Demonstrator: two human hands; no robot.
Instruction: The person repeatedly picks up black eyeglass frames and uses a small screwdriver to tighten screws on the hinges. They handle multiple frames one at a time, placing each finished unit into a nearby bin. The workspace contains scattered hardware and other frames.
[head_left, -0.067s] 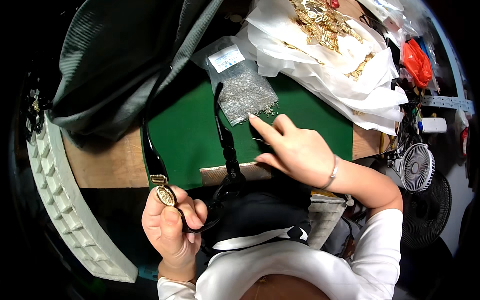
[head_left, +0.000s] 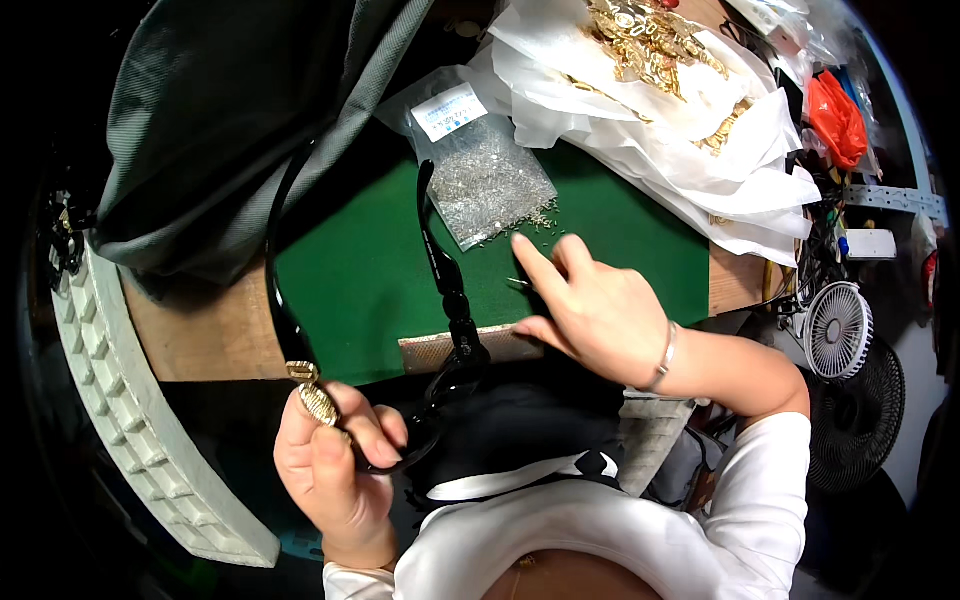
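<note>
My left hand (head_left: 335, 455) grips a black bag strap (head_left: 445, 275) near its gold metal fitting (head_left: 315, 397), low at the table's front edge. The glossy strap loops up over the green mat (head_left: 370, 280) and back down to a black bag (head_left: 520, 430) in my lap. My right hand (head_left: 590, 305) rests on the mat with the forefinger stretched toward a clear plastic bag of small silver parts (head_left: 485, 180). A tiny metal piece lies by its fingertips; whether the fingers pinch it I cannot tell.
A grey-green cloth bag (head_left: 230, 120) covers the table's left. White sheets with gold metal fittings (head_left: 650, 40) lie at the back right. A red plastic bag (head_left: 835, 115) and small fans (head_left: 838, 330) stand right. A white ribbed tray (head_left: 130, 420) runs along the left.
</note>
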